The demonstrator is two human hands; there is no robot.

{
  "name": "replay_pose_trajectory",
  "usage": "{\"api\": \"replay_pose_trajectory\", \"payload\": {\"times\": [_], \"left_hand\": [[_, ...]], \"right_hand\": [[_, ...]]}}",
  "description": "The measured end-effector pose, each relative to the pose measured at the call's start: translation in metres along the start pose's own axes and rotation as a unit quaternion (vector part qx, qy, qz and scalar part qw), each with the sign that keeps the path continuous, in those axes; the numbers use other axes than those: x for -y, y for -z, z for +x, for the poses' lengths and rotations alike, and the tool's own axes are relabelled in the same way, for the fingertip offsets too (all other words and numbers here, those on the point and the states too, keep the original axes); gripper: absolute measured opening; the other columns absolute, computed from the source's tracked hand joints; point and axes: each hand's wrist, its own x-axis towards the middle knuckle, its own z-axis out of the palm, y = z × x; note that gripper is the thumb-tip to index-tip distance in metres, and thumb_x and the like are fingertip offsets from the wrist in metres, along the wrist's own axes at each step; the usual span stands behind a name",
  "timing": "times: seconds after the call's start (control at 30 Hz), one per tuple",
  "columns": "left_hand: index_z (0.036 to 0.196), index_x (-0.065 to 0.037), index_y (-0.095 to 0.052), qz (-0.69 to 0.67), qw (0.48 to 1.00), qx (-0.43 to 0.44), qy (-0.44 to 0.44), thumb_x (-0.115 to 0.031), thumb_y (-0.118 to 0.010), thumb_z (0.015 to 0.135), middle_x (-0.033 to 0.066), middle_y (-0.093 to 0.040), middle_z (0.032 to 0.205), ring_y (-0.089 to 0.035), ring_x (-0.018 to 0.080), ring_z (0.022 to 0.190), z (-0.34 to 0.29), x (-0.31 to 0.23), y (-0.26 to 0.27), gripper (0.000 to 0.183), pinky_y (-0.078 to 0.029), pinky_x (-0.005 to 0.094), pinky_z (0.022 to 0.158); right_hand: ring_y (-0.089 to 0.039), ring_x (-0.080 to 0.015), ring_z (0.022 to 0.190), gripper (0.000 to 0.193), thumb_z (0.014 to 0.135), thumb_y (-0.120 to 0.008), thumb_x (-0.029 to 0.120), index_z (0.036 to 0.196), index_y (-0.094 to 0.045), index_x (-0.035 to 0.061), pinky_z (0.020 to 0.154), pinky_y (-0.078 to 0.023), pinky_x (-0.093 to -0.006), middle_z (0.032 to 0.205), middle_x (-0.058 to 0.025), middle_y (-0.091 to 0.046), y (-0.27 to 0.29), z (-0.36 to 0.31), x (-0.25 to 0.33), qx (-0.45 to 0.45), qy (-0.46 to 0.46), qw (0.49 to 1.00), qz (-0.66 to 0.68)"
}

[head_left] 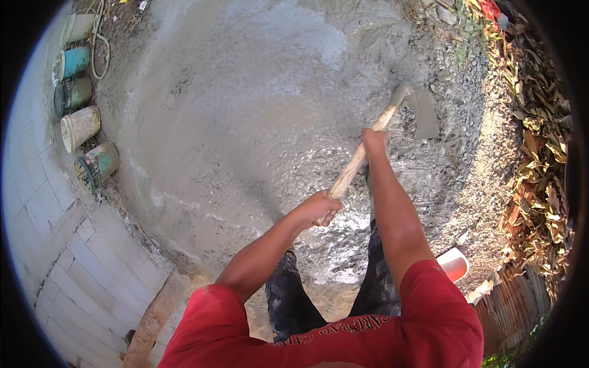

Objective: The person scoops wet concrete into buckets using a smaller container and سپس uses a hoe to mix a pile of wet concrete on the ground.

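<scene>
Left hand (322, 208) and right hand (373, 141) gripping a wooden-handled hoe (353, 167) over wet grey cement mix (227, 116)

The person's left hand is closing around the hoe's handle at the end nearest the body, its fingers curling fully round the wood. The right hand is gripping the same handle farther forward, nearer the head, with the right arm reaching almost straight. Between the two hands the pale, rough shaft is showing bare, and the whole tool is slanting away from the body toward the upper right. Its broad metal blade (426, 116) is sitting at the right side of the cement mix, close to the grey gravel (463, 104); whether it is cutting in or just skimming the surface, one cannot tell.

The mix is spreading wide in front of the person, shining with wet below the handle. The person is wearing a red T-shirt (331, 340) and dark trousers (285, 297) that are carrying pale smears.

Along the left, five stained buckets (81, 127) are lining the foot of a grey block wall (37, 178), with a pale hose (96, 46) looping beside the farthest ones. On the right, dry brown leaves (543, 178) are heaping up beyond the gravel. A red-and-white container (454, 265) is lying just beside the right sleeve, and a rusty corrugated sheet (512, 313) is standing near it, at the lower right
</scene>
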Motion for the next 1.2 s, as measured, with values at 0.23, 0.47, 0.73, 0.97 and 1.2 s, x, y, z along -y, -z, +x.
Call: {"api": "replay_pose_trajectory", "payload": {"times": [0.23, 0.47, 0.73, 0.97, 1.2], "left_hand": [[0.102, -0.004, -0.048, 0.024, 0.995, -0.086, -0.05, -0.009, -0.065, 0.084, 0.0008, -0.051, 0.065, -0.046, 0.0108, 0.046, -0.15, 0.07, 0.138, 0.025, -0.036, 0.0273, 0.038], [0.111, 0.0, -0.052, 0.156, 0.949, -0.273, -0.024, -0.006, -0.062, 0.081, 0.0036, -0.054, 0.063, -0.052, 0.0135, 0.044, -0.335, 0.145, 0.14, 0.032, -0.041, 0.0306, 0.04], [0.119, 0.0, -0.053, 0.381, 0.855, -0.35, 0.045, -0.014, -0.066, 0.082, 0.0275, -0.068, 0.088, -0.069, 0.0417, 0.083, -0.345, 0.259, 0.056, 0.042, -0.053, 0.0463, 0.073], [0.121, -0.001, -0.055, 0.25, 0.944, -0.058, -0.207, -0.02, -0.072, 0.08, 0.0128, -0.065, 0.078, -0.063, 0.0224, 0.06, -0.001, 0.205, -0.093, 0.048, -0.052, 0.039, 0.056], [0.11, 0.0, -0.056, 0.045, 0.985, 0.054, -0.155, -0.013, -0.071, 0.08, 0.0037, -0.055, 0.062, -0.05, 0.0136, 0.044, 0.103, 0.123, -0.096, 0.037, -0.039, 0.0329, 0.037]], "right_hand": [[-0.067, -0.0345, 0.058, 0.041, 0.077, -0.059, 0.009, 0.105, -0.05, -0.0203, 0.052, -0.054, -0.0444, 0.081, -0.0275, -0.063, -0.176, -0.17, -0.028, 0.092, 0.005, 0.99, 0.104], [-0.055, -0.0244, 0.042, 0.024, 0.082, -0.057, 0.004, 0.097, -0.042, -0.0074, 0.038, -0.046, -0.0387, 0.059, -0.0132, -0.053, -0.238, -0.379, -0.067, 0.265, -0.07, 0.918, 0.288], [-0.052, -0.0166, 0.049, 0.015, 0.088, -0.065, 0.01, 0.092, -0.052, 0.005, 0.043, -0.049, -0.0356, 0.069, -0.0045, -0.052, -0.104, -0.44, -0.139, 0.288, -0.173, 0.892, 0.303], [-0.052, -0.018, 0.045, 0.015, 0.088, -0.064, 0.01, 0.089, -0.053, 0.0007, 0.041, -0.047, -0.0329, 0.063, -0.0067, -0.052, 0.137, -0.112, -0.103, -0.023, 0.069, 0.991, 0.11], [-0.06, -0.0257, 0.051, 0.023, 0.083, -0.064, 0.017, 0.078, -0.059, -0.005, 0.048, -0.049, -0.0387, 0.063, -0.0139, -0.059, 0.153, 0.026, -0.061, -0.056, 0.068, 0.992, -0.094]]}}
